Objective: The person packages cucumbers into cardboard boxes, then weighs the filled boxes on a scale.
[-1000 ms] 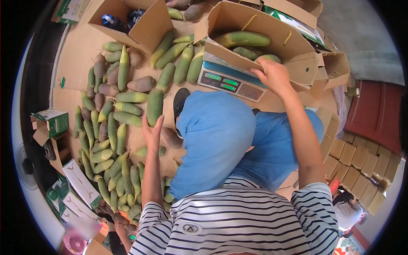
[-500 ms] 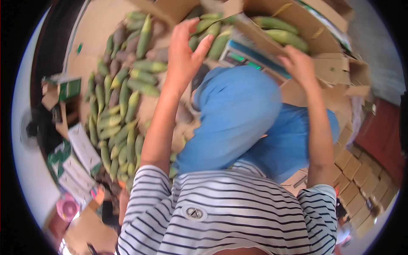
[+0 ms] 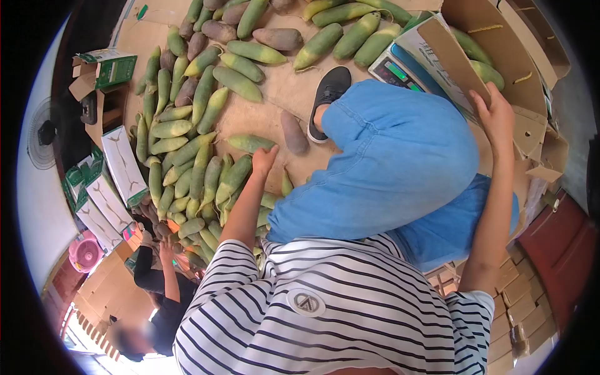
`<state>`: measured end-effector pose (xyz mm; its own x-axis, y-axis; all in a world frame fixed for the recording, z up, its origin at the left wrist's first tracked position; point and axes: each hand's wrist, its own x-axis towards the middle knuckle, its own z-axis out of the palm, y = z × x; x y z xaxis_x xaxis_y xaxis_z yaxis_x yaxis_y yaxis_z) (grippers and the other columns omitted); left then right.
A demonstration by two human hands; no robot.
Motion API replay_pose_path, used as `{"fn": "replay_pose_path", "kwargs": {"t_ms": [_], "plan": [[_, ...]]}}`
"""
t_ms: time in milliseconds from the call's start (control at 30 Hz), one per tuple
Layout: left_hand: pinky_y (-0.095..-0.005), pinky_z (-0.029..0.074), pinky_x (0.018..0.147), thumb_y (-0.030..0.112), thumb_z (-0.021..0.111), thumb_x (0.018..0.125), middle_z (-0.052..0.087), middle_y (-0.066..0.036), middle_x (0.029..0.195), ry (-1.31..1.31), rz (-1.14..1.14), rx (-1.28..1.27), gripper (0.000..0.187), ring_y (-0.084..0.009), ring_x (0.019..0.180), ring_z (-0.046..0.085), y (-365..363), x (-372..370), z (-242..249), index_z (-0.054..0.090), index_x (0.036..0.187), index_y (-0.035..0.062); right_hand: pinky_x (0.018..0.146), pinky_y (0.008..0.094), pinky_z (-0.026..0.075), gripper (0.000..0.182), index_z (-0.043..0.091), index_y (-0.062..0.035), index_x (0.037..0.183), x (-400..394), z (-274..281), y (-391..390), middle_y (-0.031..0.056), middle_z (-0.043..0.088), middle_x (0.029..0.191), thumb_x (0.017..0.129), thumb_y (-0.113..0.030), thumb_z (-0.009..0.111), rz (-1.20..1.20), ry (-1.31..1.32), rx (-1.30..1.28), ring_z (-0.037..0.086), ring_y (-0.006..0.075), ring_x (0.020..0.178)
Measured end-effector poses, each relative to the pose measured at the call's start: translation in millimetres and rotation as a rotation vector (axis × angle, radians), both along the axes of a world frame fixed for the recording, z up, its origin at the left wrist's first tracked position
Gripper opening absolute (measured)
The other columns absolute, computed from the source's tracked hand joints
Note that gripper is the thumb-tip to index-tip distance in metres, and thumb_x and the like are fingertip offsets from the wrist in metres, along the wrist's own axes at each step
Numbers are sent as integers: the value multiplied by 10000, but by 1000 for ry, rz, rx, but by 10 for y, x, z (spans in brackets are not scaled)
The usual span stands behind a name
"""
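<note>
My left hand (image 3: 264, 162) is at the right end of a green radish (image 3: 247, 143), its fingers closed on that end and partly hidden. Around it on the brown cardboard floor covering lie many green radishes, with purple-brown ones among them. My right hand (image 3: 497, 119) grips the near edge of an open cardboard box (image 3: 444, 59), thumb and fingers on its wall. Inside the box are green radishes (image 3: 484, 72). A scale (image 3: 400, 70) with a lit green display shows beside the box, partly covered by it.
My bent knee in blue trousers (image 3: 400, 144) and a black shoe (image 3: 333, 87) are between my hands. A lone purple-brown radish (image 3: 294, 133) lies by the shoe. White-and-green boxes (image 3: 124, 164) stand at left. Another person (image 3: 162, 284) works at lower left. Stacked cartons (image 3: 525, 306) fill the lower right.
My left hand has come down from beside the box to the green radish and closed. My right hand has moved right with the box edge. The view has shifted, showing more of the floor.
</note>
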<state>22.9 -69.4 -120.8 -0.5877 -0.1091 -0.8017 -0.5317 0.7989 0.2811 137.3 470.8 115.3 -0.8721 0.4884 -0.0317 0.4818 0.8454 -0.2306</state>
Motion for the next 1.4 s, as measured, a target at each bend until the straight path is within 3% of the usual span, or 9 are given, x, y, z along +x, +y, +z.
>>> {"fn": "replay_pose_path", "kwargs": {"t_ms": [133,233,433,633,800,1000,1200,1300,1400], "plan": [[-440,490,630,459,748,727,575,-81,803,100,867,-100,510,-250,683,575,-100,24,-291,585,909,11,651,416,460,306,559,-71,989,-44,34,-60,172,635,867,844,-333,620,6,34,-21,602,365,804],[-407,467,602,371,795,687,599,-114,982,16,833,134,572,-246,799,570,-331,-78,-621,539,1058,18,655,427,460,308,560,-71,978,1,-3,-8,170,633,860,838,-337,626,36,76,-17,602,365,809],[-360,477,615,419,719,759,597,-52,945,-135,1091,439,450,-181,802,582,-118,-420,-806,556,1020,91,669,443,457,289,545,-56,938,2,50,-9,174,618,871,833,-311,629,-11,4,22,588,376,813],[-300,467,736,381,664,819,594,-58,988,45,654,713,409,-161,886,576,933,-513,641,560,1071,77,655,442,460,267,541,-62,910,15,79,-1,152,619,850,837,-308,613,16,15,4,593,356,800],[-330,434,902,156,669,802,569,-122,1128,538,-142,954,541,-195,1039,548,2095,-620,2012,457,1260,-39,656,464,462,250,541,-51,876,31,75,-11,150,625,818,824,-280,627,21,49,-9,602,353,794],[-329,454,893,189,734,751,589,-116,1128,828,-664,1209,581,-210,1043,567,3540,-664,3106,497,1257,31,656,462,465,251,538,-48,882,42,119,-48,150,628,813,822,-273,630,14,5,-13,603,356,787],[-300,469,841,165,671,845,588,-105,1106,737,-476,1135,431,-159,1006,561,3530,-707,2892,520,1223,25,639,461,464,244,522,-43,859,85,49,-13,146,619,767,814,-253,639,92,141,26,601,360,758],[-298,464,843,171,663,856,597,-108,1083,731,-461,813,395,-170,987,570,2881,-895,1805,534,1192,8,634,461,463,248,516,-38,841,68,64,10,145,617,760,811,-249,643,65,110,18,602,357,754],[-400,466,806,275,703,781,572,-239,1057,738,-577,430,493,-347,945,567,1918,-807,715,534,1073,-85,641,457,453,259,509,-46,864,64,82,-1,141,612,790,828,-275,625,40,49,-6,594,349,778]]}}
